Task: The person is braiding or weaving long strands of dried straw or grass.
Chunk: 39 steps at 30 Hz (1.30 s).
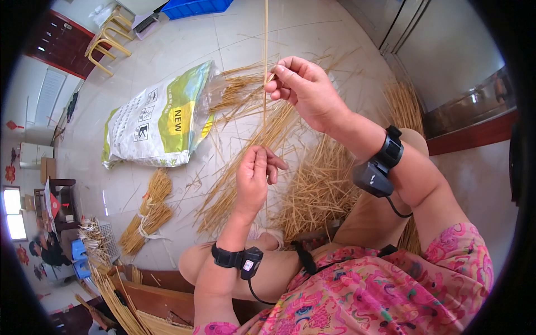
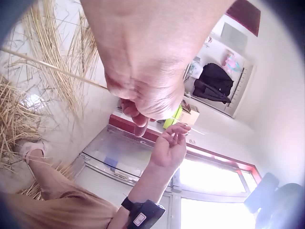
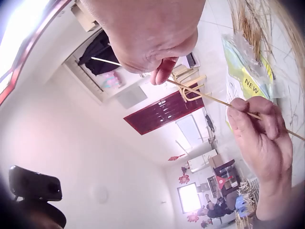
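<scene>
A single long straw stalk runs upright through both hands in the head view. Lower down, my left hand pinches it between thumb and fingers, seen also as the hand at right in the right wrist view. My right hand grips the same stalk higher up, with a short brown strip at its fingertips. In the left wrist view the stalk slants in from the left, and the near hand covers part of it. Loose straw lies on the floor beneath the hands.
A heap of short straw lies by the person's legs. Left of the hands are a printed plastic sack and tied straw bundles. A blue crate and a stool stand farther back. More stalks lean at right.
</scene>
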Motion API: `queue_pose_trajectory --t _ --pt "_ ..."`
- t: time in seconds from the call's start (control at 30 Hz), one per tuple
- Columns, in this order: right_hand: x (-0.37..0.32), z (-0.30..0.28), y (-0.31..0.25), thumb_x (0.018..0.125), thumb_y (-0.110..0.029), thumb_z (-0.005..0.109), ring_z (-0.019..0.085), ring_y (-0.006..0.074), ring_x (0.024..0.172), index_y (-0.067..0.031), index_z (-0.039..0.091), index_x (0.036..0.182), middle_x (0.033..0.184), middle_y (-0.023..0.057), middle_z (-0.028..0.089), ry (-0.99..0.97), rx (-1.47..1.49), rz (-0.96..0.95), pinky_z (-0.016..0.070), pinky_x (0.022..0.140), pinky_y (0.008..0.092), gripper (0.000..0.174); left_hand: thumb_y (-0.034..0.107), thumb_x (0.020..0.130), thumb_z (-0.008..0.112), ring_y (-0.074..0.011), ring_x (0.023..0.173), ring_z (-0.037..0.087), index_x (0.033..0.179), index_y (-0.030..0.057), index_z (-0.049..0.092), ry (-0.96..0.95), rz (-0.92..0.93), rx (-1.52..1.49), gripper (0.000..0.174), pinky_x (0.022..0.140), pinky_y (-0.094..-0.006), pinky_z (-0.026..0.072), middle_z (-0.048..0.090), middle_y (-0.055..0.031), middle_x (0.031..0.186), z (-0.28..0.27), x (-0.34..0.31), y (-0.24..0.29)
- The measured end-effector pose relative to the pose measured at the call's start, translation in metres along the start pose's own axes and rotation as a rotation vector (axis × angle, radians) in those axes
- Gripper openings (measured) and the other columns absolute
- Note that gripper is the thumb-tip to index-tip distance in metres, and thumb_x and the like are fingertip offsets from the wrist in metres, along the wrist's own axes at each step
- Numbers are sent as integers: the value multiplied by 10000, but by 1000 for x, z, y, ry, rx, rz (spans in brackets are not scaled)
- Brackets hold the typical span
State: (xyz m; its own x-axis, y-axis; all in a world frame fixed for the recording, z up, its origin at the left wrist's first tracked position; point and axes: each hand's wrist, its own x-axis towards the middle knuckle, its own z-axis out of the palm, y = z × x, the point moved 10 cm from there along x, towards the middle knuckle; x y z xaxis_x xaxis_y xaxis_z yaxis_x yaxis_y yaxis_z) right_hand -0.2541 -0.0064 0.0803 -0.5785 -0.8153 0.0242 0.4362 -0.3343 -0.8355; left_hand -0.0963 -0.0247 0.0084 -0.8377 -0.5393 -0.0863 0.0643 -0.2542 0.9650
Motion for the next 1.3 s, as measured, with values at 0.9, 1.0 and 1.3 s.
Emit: queue_pose_trajectory --t 0.9,1.0,1.3 --pt "-41 38 44 809 -192 671 565 109 601 -15 667 806 660 18 625 -657 -1202 293 467 570 266 177 196 1000 348 -54 475 360 889 78 469 67 2 -326 202 443 -171 291 548 -65 654 -31 8 7" --pt "-12 27 20 846 -216 657 552 68 636 -9 655 904 732 13 634 -254 -726 88 446 564 216 215 256 995 368 -60 472 355 866 79 457 -28 -67 -259 236 424 -169 285 519 -67 639 -12 2 1" --pt "-8 20 14 862 -153 636 546 44 657 -23 617 890 736 -7 605 -144 -439 76 411 538 180 135 242 986 404 -51 467 361 910 48 487 -29 -133 -242 224 430 -158 288 546 -88 642 2 -2 -4"
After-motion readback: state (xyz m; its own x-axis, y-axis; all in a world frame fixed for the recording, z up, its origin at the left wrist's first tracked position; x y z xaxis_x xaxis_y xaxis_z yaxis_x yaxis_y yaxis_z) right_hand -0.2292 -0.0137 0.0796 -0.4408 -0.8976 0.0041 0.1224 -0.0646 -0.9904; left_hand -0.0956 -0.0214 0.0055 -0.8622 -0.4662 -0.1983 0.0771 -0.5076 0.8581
